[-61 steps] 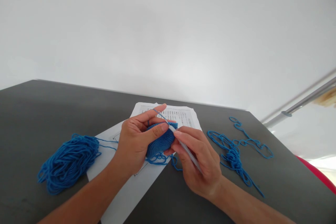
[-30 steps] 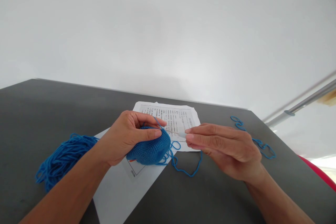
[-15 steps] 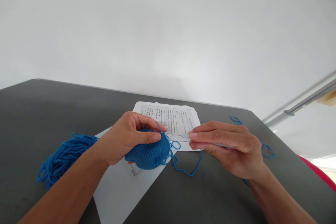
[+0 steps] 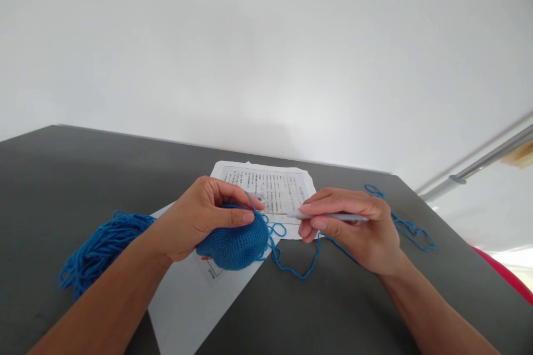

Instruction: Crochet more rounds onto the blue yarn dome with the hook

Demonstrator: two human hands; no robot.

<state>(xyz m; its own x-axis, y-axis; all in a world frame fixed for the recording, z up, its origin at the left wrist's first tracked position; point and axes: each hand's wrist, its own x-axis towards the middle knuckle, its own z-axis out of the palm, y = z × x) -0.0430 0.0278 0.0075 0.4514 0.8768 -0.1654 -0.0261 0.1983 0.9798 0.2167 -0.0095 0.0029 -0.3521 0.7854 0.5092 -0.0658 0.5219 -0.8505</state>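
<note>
My left hand point(image 4: 200, 221) is closed on a round blue crocheted piece point(image 4: 234, 242), thumb pressed on its top edge, resting over a white sheet. My right hand point(image 4: 353, 227) pinches a pale grey crochet hook point(image 4: 325, 216) that points left toward the piece, its thin tip near my left fingertips. A strand of blue yarn point(image 4: 297, 270) loops from the piece across the table under my right hand.
The dark grey table point(image 4: 62, 177) carries two white printed sheets point(image 4: 283, 188), a heap of blue yarn point(image 4: 100, 249) at the left and loose yarn loops point(image 4: 410, 227) at the right. A white wall rises behind. A metal rail point(image 4: 478, 169) and something red point(image 4: 503, 277) lie at the right.
My left hand lowered the crocheted piece from upright to flat on the paper. My right hand drew away to the right, then shifted its grip so the hook lies level on top of the fingers.
</note>
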